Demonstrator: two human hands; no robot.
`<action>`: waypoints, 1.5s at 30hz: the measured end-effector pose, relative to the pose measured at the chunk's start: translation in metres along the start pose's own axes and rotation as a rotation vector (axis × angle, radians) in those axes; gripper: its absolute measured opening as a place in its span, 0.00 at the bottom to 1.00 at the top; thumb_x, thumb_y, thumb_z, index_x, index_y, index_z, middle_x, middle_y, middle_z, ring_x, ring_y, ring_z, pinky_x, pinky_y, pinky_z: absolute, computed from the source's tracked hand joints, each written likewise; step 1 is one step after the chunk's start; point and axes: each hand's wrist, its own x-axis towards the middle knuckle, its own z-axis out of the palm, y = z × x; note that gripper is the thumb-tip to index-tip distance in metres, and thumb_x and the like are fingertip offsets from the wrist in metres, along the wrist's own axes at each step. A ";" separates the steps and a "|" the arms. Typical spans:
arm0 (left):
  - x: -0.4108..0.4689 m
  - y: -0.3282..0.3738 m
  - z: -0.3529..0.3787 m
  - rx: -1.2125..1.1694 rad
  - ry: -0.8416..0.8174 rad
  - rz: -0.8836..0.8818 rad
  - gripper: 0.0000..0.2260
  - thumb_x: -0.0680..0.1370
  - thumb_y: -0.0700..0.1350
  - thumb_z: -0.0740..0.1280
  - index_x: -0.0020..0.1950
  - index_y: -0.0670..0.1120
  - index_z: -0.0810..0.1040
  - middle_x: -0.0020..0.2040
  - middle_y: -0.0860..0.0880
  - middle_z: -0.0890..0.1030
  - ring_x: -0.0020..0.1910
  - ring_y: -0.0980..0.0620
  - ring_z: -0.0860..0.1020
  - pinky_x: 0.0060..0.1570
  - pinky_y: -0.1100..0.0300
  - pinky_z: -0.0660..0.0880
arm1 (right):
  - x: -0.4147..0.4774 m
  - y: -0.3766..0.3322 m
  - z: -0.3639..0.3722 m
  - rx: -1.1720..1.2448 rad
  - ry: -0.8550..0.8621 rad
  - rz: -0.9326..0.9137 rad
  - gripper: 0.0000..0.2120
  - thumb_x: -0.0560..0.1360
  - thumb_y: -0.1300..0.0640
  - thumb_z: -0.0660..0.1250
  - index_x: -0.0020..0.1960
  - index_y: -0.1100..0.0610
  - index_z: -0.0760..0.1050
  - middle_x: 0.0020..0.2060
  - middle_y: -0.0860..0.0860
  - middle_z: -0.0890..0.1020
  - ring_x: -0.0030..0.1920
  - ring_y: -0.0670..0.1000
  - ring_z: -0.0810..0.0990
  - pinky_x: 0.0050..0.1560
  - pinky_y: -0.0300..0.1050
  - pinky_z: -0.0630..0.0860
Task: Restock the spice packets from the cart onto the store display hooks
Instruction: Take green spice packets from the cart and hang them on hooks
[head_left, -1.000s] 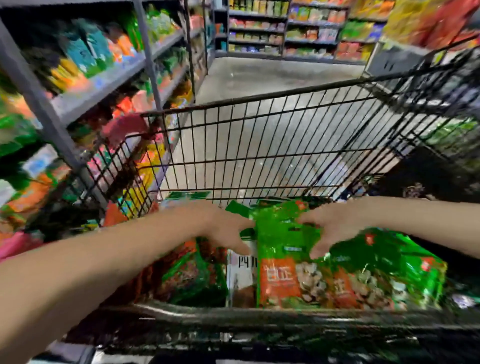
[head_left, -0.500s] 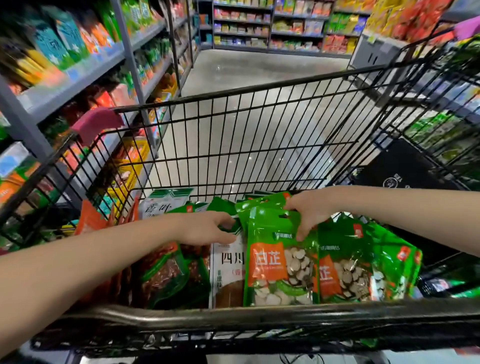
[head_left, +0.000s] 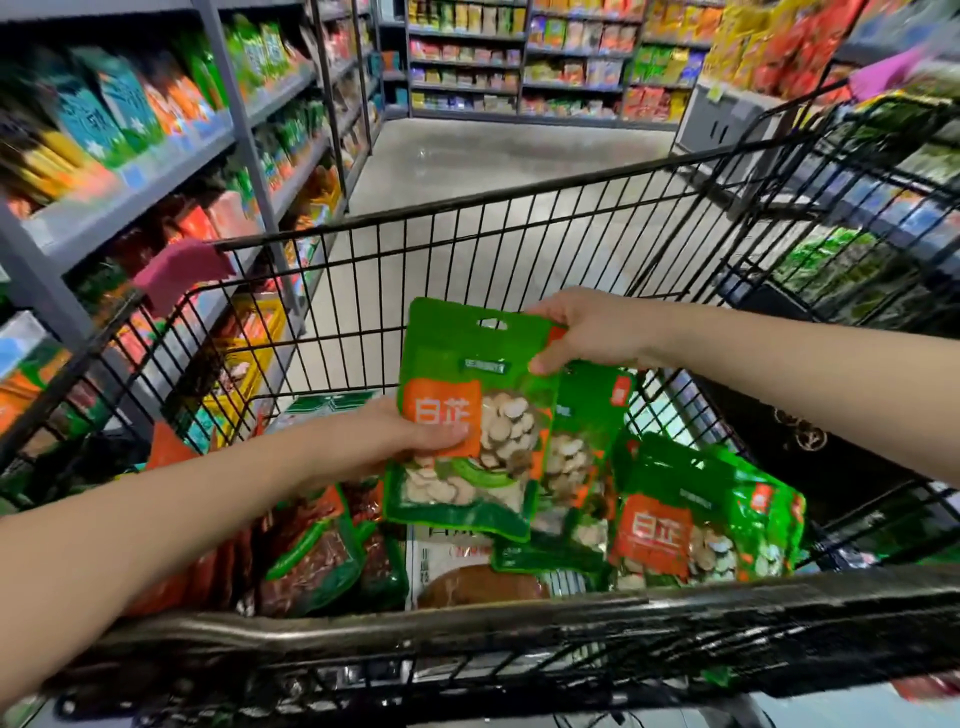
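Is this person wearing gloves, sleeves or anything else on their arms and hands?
No. The left hand and right hand are bare, without gloves; no ring shows. The left forearm and right forearm are bare too: no sleeve, watch or bracelet in view.

The black wire cart (head_left: 519, 629) stands on a grey floor (head_left: 493, 156). Within its basket: green packets (head_left: 691, 525) piled at lower right, dark red packets (head_left: 317, 561) at lower left, and a white packet (head_left: 447, 561) between, partly covered.
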 end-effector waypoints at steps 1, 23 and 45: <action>-0.001 0.001 0.001 0.004 0.009 0.025 0.15 0.74 0.44 0.69 0.60 0.45 0.77 0.53 0.47 0.84 0.49 0.52 0.84 0.47 0.63 0.79 | 0.002 -0.002 0.001 0.023 0.032 -0.013 0.15 0.72 0.69 0.69 0.54 0.53 0.78 0.37 0.44 0.83 0.36 0.42 0.82 0.37 0.37 0.80; -0.013 0.012 -0.050 0.151 0.358 0.120 0.02 0.76 0.41 0.70 0.47 0.46 0.79 0.35 0.55 0.84 0.36 0.60 0.80 0.42 0.62 0.75 | 0.020 0.087 0.035 -0.353 -0.009 0.335 0.20 0.77 0.51 0.66 0.63 0.63 0.74 0.55 0.56 0.78 0.53 0.53 0.75 0.54 0.44 0.71; -0.038 0.048 -0.042 -0.239 0.413 0.270 0.12 0.71 0.42 0.74 0.53 0.45 0.78 0.53 0.41 0.79 0.52 0.44 0.75 0.58 0.48 0.70 | 0.018 -0.022 -0.007 0.805 0.378 -0.080 0.12 0.79 0.66 0.59 0.61 0.65 0.72 0.54 0.61 0.81 0.48 0.53 0.82 0.48 0.45 0.80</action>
